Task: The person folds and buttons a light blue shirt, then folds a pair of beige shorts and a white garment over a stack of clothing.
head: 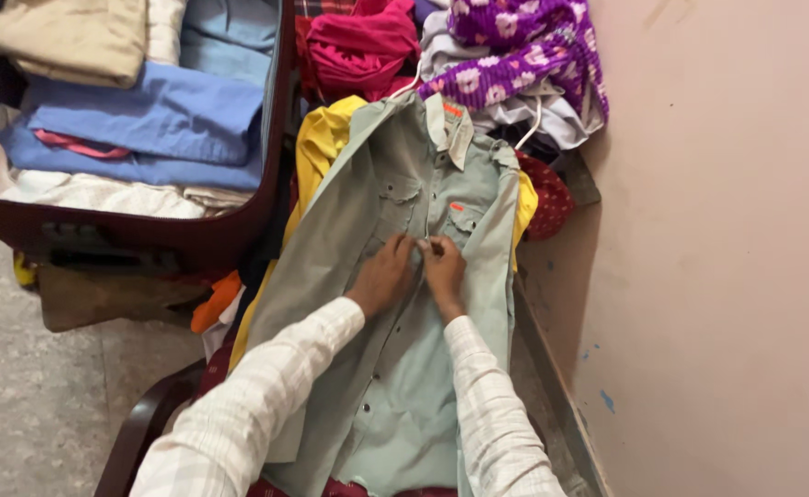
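Note:
A pale grey-green button-up shirt [349, 230] lies spread face up on a pile of clothes, collar pointing away from me. My left hand [384, 276] and my right hand [444, 269] meet at the shirt's front placket at mid-chest, fingers pinched on the two edges of the fabric. Both forearms wear a white checked sleeve. Below my hands the shirt front lies parted, showing its lighter inside.
An open dark red suitcase [147, 241] at the left holds folded blue, beige and white clothes. A yellow garment [317, 138] lies under the shirt. Pink cloth [358, 46] and purple flowered cloth [524, 41] are heaped behind. A pink wall [727, 248] stands at the right; a grey floor [18, 387] at the left.

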